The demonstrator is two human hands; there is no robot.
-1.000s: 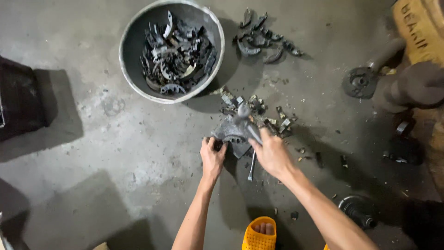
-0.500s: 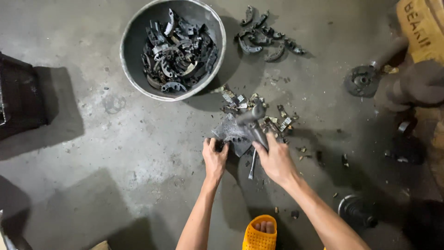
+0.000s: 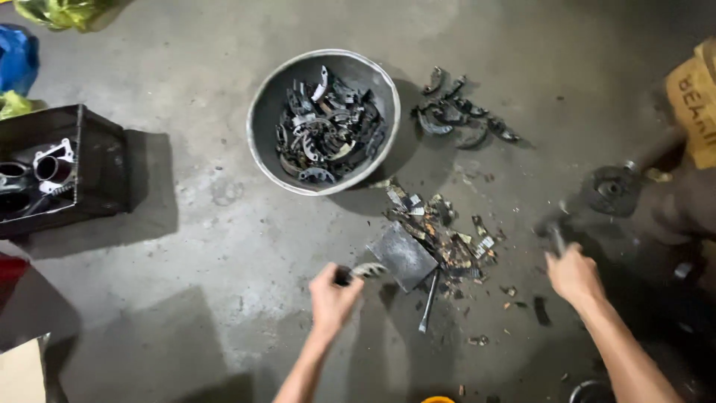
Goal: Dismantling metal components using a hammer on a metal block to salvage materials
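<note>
My left hand (image 3: 333, 296) grips a small curved metal shoe (image 3: 366, 270) just left of a flat dark metal block (image 3: 403, 256) on the concrete floor. Well to the right of the block, my right hand (image 3: 573, 275) is closed around the handle of a dark tool (image 3: 555, 233), blurred; it looks like a hammer. Around the block's far side lies a pile of broken lining scraps (image 3: 447, 235). A thin metal rod (image 3: 429, 300) rests on the floor below the block.
A grey metal basin (image 3: 261, 123) holds several curved shoes. More shoes (image 3: 459, 116) lie to its right. A black crate (image 3: 101, 160) with parts stands at the left. A round metal disc (image 3: 611, 186) and a cardboard box (image 3: 693, 93) are at the right.
Both hands were together at the block. Now the left hand has drawn back to the left with the curved shoe, and the right hand has swung out to the right with the tool.
</note>
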